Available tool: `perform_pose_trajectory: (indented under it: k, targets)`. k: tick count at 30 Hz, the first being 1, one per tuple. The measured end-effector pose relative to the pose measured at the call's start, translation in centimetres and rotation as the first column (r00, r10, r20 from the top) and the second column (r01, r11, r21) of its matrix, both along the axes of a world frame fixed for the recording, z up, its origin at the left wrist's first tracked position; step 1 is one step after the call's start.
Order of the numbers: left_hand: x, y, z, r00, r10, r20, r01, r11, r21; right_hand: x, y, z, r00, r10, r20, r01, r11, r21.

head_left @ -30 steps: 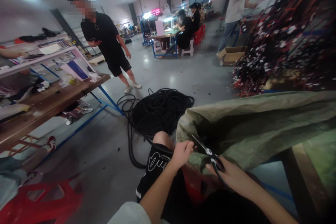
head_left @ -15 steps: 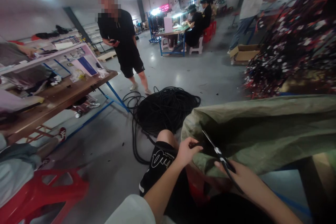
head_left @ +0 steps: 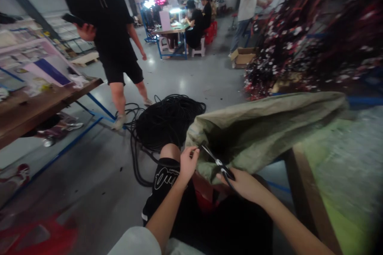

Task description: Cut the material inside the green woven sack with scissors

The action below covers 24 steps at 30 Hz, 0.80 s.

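Note:
My left hand (head_left: 188, 164) is closed in a pinch, with a small dark bit showing at the fingertips. A black cord (head_left: 168, 163) runs over my thigh to this hand and seems to be what it grips. My right hand (head_left: 243, 185) is closed round the black handles of a pair of scissors (head_left: 220, 164). The blades point up and left, their tips just right of my left fingertips. Behind both hands gapes an olive-green cloth sack (head_left: 269, 117), its inside in shadow. Beyond my knee lies a big coil of black cord (head_left: 167, 121) on the floor.
A person in black (head_left: 113, 28) stands beyond the coil, holding a phone. At left is a wooden workbench (head_left: 54, 109) with blue legs; a red stool (head_left: 38, 235) is below. Dark strands (head_left: 269, 59) hang at right, near a cardboard box (head_left: 243, 57). Others work at a far table.
My view has swung right. The person in black has come nearer. The scissor tips are closer to my left fingertips, and both hands keep their grip.

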State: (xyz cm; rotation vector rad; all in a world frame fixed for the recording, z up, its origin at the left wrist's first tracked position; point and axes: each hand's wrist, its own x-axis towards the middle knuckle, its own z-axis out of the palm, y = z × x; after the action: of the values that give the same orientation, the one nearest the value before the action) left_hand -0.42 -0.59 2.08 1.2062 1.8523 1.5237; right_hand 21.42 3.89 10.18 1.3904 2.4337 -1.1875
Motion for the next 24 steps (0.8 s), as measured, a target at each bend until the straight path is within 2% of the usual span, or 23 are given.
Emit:
perform_pose_trajectory:
  k: [4,11,17,21,24]
  targets:
    - [-0.3,0.3,-0.6,0.991,0.021,0.133,-0.022,1.0,0.009,0.1,0.0,0.2,1.0,-0.021,0.005,0.021,1.0,0.021]
    - [0.6,0.0,0.3,0.975,-0.192,0.112,0.188,0.981,0.039,0.0,-0.3,0.0,1.0,0.002,0.021,-0.002,1.0,0.006]
    - [1.2,0.2,-0.1,0.963,-0.206,0.174,0.207,0.978,0.013,-0.2,-0.4,0.7,1.0,0.005,0.024,-0.005,1.0,0.003]
    - [1.0,0.1,0.2,0.962,-0.251,0.106,0.254,0.967,-0.021,-0.2,-0.3,0.8,0.998,-0.001,0.07,0.0,1.0,0.014]
    - [0.8,-0.2,0.8,0.963,-0.267,-0.043,0.264,0.963,-0.059,-0.2,-0.2,0.6,0.996,-0.004,0.093,0.003,1.0,0.015]
